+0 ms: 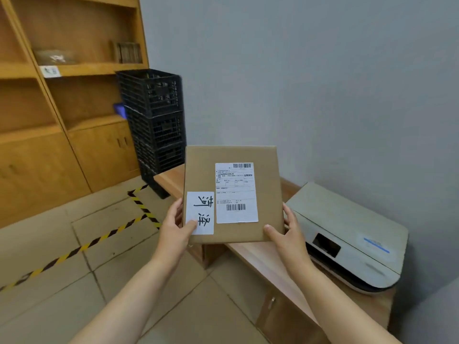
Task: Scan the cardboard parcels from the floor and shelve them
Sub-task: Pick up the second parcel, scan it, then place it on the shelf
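Observation:
A flat brown cardboard parcel (267,184) is held up in front of me, above the near end of a low wooden cabinet (258,259). Its face carries a white shipping label with two barcodes and a smaller white sticker with black handwritten characters. My left hand (177,223) grips the parcel's lower left edge, thumb on the handwritten sticker. My right hand (285,234) grips the lower right corner, thumb on the front face. No scanner is in view.
A white printer (352,234) sits on the cabinet at the right. Stacked black plastic crates (154,115) stand against the grey wall. A tall wooden shelving unit (62,95) fills the left. Yellow-black hazard tape (104,237) crosses the tiled floor.

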### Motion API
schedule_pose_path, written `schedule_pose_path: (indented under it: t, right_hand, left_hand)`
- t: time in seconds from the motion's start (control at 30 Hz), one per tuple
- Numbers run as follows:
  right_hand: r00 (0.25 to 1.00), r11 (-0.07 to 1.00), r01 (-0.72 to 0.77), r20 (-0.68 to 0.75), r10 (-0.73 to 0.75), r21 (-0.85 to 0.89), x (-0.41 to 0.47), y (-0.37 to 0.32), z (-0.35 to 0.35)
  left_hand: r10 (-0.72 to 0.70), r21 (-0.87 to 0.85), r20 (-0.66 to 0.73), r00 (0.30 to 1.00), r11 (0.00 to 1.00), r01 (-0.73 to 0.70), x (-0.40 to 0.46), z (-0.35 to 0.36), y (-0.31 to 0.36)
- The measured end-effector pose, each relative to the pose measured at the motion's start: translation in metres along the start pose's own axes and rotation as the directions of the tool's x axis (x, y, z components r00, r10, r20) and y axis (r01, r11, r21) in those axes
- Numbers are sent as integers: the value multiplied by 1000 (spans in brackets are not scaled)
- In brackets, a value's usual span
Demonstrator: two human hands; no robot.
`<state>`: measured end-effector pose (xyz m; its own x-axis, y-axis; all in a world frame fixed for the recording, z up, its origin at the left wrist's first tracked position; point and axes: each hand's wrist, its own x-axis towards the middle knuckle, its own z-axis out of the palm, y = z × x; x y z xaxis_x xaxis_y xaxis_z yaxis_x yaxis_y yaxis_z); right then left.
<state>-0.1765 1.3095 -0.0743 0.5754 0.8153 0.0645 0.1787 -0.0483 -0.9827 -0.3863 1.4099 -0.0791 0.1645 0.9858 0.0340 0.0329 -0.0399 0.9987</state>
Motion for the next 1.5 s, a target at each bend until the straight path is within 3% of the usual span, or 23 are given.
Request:
schedule_pose_path:
  t: [0.2,0.53,0.83,1.17,1.5]
  right_hand:
    - [994,1000,22,107,-21,-9,12,-12,66]
    - [978,996,70,198,-59,-49,50,-48,211]
    - [944,982,154,309,-115,-106,68,-62,367]
    - [804,935,335,553,-218,-118,81,-67,500]
    - [666,926,376,702,-251,-25,167,-70,608]
  left_hand:
    - [38,86,-138,990,996,-27,15,-57,-5]
    - [81,113,-197,977,992,-60,84,-179,-6]
    - [50,163,-285,957,987,-3,141,-307,-34]
    - [15,233,-473,881,966,109,154,-410,-51]
    - [39,292,-611,791,939,179,237,-443,-46]
